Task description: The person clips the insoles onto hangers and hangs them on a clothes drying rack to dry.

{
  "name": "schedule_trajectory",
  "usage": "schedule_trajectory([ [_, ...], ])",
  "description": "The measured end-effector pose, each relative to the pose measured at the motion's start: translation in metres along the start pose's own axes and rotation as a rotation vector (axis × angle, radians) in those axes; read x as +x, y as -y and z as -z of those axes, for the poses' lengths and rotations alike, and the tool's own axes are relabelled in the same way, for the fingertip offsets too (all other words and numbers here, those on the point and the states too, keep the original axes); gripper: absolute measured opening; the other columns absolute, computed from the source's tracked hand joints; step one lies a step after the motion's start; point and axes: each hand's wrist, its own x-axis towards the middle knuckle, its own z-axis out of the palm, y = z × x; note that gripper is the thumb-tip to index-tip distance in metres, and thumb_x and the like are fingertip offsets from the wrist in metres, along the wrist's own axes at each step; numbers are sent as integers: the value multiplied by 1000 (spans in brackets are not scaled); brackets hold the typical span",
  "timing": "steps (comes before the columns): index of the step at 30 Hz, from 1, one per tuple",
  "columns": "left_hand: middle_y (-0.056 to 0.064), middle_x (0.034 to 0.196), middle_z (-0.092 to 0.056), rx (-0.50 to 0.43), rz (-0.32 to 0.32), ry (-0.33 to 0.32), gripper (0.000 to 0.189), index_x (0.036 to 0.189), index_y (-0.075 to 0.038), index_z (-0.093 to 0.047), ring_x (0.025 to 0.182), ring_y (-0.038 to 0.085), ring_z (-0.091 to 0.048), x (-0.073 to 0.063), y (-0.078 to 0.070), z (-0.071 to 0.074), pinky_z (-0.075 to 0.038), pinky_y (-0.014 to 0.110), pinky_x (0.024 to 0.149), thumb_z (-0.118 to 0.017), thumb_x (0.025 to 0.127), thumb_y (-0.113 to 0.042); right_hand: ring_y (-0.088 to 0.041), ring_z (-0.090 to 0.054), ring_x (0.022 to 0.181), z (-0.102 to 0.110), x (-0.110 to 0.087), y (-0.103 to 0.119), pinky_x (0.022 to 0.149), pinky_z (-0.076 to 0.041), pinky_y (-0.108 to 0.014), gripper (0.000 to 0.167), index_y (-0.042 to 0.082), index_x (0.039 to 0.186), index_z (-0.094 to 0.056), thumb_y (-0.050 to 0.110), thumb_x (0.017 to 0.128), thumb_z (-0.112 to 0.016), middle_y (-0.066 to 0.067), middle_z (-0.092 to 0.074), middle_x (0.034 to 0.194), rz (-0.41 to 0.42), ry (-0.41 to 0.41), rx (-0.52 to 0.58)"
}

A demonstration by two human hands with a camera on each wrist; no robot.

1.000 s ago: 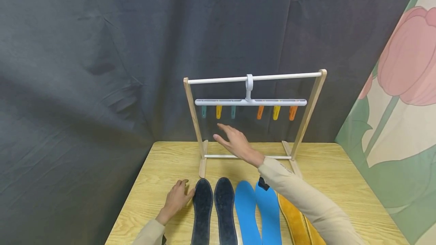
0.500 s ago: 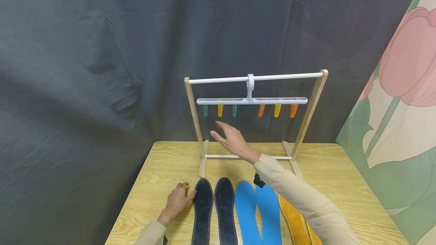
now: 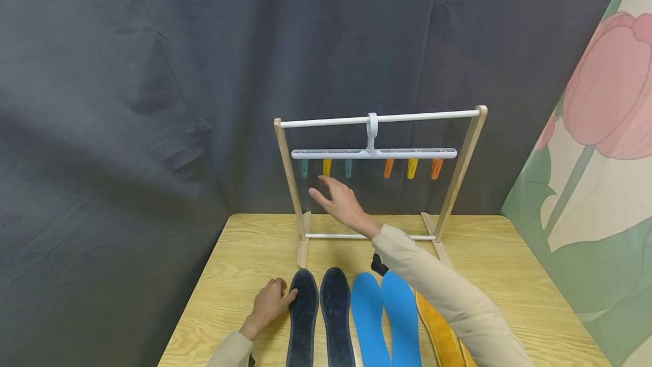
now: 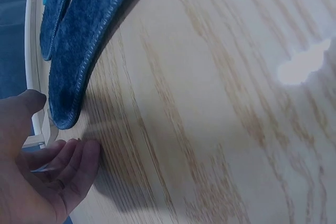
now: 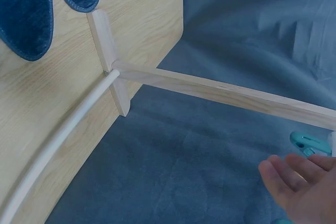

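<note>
We see the left hand [image 3: 270, 302] with fingers loosely bent and thumb apart, beside the toe end of a dark insole [image 3: 303, 327], which lies flat on the tabletop [image 3: 229, 282] at four o'clock from it. The thumb overlaps the insole's edge in the head view, but we cannot tell whether they touch. A second dark insole [image 3: 336, 316] lies at three o'clock from the first, then two blue insoles [image 3: 368, 316] and two golden insoles [image 3: 442, 333], partly under the sleeve [image 3: 428, 282].

We find the right hand [image 3: 342, 203] raised, thumb spread from relaxed fingers. At eleven o'clock from it hangs a yellow clip [image 3: 327, 166], overlapped by a fingertip; we cannot tell whether they touch. The clip belongs to a row of six on a pale hanger [image 3: 374, 154], hooked on a wooden rack [image 3: 465, 169] at the tabletop's twelve o'clock side, before a dark curtain [image 3: 153, 72].
</note>
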Motion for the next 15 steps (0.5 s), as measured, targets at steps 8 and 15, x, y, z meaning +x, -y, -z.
schedule_trajectory([
  [8,3,75,-53,0,-30,-27,39,98,7,-64,59,11,-48,0,2,-1,-44,26,47,-72,92,-30,-31,-60,117,-3,7,1,92,-52,-46,60,2,146,-44,42,103,-53,-18,-54,140,-25,-12,12],
  [15,2,75,-54,-1,-41,-23,38,100,7,-65,57,9,-47,-1,3,-2,-44,24,47,-71,92,-30,-31,-63,113,-6,12,2,92,-52,-47,59,0,146,-44,39,103,-53,-19,-55,139,-30,-25,43],
])
